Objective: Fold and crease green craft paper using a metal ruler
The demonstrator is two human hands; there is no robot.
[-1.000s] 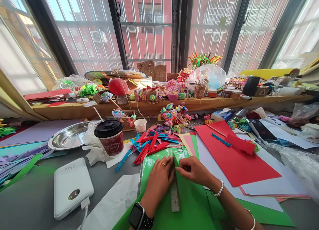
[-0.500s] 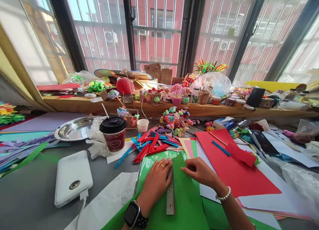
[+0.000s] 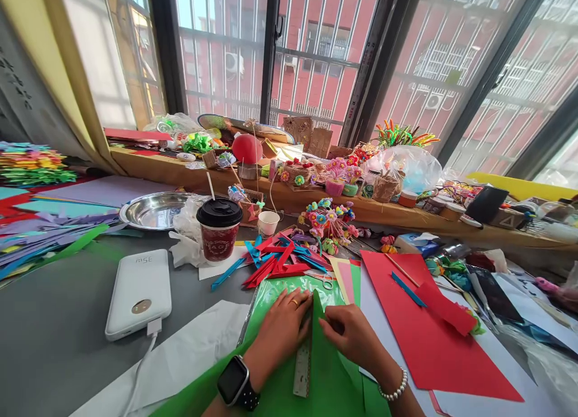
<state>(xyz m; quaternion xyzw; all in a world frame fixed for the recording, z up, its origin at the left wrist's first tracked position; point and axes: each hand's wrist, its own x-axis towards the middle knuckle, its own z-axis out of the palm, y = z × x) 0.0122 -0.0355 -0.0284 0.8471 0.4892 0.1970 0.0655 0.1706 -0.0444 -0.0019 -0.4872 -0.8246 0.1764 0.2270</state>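
My left hand (image 3: 280, 325), with a ring and a smartwatch (image 3: 233, 381) on its wrist, lies flat with fingers stretched out. It presses a metal ruler (image 3: 301, 370) down on a sheet of green paper (image 3: 332, 384). The ruler's upper part is mostly hidden under the fingers. To the right of the ruler, my right hand (image 3: 352, 331) has its fingers curled closed on the green paper, which rises along the ruler's edge into a raised point. Beneath lies a shiny green plastic-wrapped pack (image 3: 275, 289). Scissors (image 3: 327, 281) lie just beyond the hands.
Folded red and blue paper strips (image 3: 280, 260) are piled ahead. A lidded cup with a straw (image 3: 220, 230), a metal plate (image 3: 130, 215) and a white power bank (image 3: 139, 293) are on the left. Red paper (image 3: 406, 321) lies to the right. Crafts crowd the sill (image 3: 298, 195).
My right hand has moved slightly down and left, closer to the ruler, and the green paper's edge now stands higher beside it. The view has tilted and shifted; my left hand stays on the ruler.
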